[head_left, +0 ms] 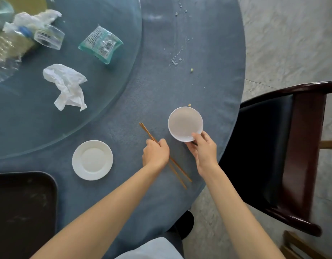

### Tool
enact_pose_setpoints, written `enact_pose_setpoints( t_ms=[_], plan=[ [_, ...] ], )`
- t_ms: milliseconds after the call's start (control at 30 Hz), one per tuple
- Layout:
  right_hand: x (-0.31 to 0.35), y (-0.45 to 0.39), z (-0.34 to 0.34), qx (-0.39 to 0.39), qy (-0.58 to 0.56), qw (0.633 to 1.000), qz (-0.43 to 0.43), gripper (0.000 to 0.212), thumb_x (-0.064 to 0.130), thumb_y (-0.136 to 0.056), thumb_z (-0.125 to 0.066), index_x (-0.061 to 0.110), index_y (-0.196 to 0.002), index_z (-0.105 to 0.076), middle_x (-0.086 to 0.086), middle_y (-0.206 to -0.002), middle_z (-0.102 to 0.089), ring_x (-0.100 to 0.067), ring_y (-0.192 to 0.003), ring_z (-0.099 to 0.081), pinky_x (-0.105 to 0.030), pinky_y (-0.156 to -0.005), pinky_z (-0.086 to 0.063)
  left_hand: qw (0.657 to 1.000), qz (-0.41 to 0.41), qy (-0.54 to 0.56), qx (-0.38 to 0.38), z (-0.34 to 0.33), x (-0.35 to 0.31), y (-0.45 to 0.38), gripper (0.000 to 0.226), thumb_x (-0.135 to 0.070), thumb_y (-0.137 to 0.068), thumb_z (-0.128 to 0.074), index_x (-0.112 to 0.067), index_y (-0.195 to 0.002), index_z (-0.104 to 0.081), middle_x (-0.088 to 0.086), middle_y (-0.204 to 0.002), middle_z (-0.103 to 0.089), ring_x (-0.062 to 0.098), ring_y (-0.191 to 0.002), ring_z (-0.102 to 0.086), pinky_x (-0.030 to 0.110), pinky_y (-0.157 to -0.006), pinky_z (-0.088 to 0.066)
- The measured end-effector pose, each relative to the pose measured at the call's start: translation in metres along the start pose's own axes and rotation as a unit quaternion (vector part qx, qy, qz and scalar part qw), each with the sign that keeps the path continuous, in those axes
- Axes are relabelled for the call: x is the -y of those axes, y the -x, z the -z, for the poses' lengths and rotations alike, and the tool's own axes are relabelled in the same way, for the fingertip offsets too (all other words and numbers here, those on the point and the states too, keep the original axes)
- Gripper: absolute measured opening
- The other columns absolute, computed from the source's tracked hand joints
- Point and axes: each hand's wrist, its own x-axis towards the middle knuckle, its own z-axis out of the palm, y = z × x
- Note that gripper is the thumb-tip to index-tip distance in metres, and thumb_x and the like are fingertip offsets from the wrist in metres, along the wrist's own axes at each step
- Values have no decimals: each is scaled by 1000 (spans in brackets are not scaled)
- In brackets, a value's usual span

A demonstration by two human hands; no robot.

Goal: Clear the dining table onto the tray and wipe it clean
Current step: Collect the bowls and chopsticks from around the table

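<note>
Here the left hand (pixel 155 154) grips chopsticks (pixel 177 170), the right hand (pixel 203 149) the bowl (pixel 184 123), saucer (pixel 92 159) and tray (pixel 21 206) nearby.

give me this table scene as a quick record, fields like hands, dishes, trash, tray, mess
left hand: left hand closed around the chopsticks, which lie across the cloth
right hand: right hand gripping the near rim of the white bowl
dishes: small white plate untouched, left of the hands
tray: dark tray at the near left edge, nothing visible on it
trash: crumpled napkin and teal plastic wrapper on the glass turntable
mess: crumbs on the blue tablecloth
</note>
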Motion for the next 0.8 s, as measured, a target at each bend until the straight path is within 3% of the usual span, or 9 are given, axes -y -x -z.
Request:
enact_pose_setpoints(
  t_ms=[100,233,333,433,567,700,800],
  plan=[
    [2,10,1,-1,-11,1000,-1,26,6,-98,-62,7,-123,-70,-11,-123,-73,-21,-106,-73,-23,-77,-60,987,-37,147,58,20,10,-3,27,-28,-98,-34,-5,-102,-47,18,-97,-70,31,-82,-73,48,-78,-63],
    [5,30,-3,15,-3,1000,11,24,7,-98,-61,8,-119,-71,-8,-120,-74,-15,-98,-74,-26,-84,-61,966,-69,228,105,59,34,-6,13,-18,-99,-37,-8,-94,-41,14,-79,-66,31,-75,-74,51,-78,-63],
    [0,49,-9,40,31,999,17,24,7,-98,-60,9,-119,-72,-6,-117,-75,-12,-94,-75,-30,-93,-60,960,-99,250,83,88,58,0,8,-15,-101,-36,-8,-98,-39,10,-71,-55,25,-60,-69,39,-64,-63],
    [-12,72,-20,78,73,994,17,23,7,-99,-58,9,-117,-72,-3,-107,-75,-9,-86,-75,-30,-96,-58,946,-94,307,54,116,86,14,9,-12,-102,-34,-11,-98,-42,5,-72,-46,22,-55,-54,25,-49,-50],
    [-43,111,-37,131,145,981,0,23,8,-100,-57,10,-117,-72,0,-96,-72,-6,-77,-73,-29,-94,-57,936,-89,338,46,142,137,43,26,-8,-101,-27,-16,-106,-52,0,-71,-44,13,-47,-44,24,-45,-39],
    [-84,156,-53,190,224,956,-5,23,9,-98,-58,13,-114,-74,-1,-97,-75,-12,-88,-73,-25,-87,-59,907,-73,411,53,160,201,71,26,-22,-108,-32,-21,-113,-57,-8,-63,-40,7,-47,-28,21,-43,-23],
    [-118,192,-64,230,268,936,-3,22,11,-97,-60,13,-115,-73,-4,-95,-71,-11,-79,-68,-29,-91,-59,888,-81,451,43,173,253,92,25,-32,-110,-34,-21,-112,-56,-9,-62,-37,6,-48,-24,20,-42,-19]
  ],
)
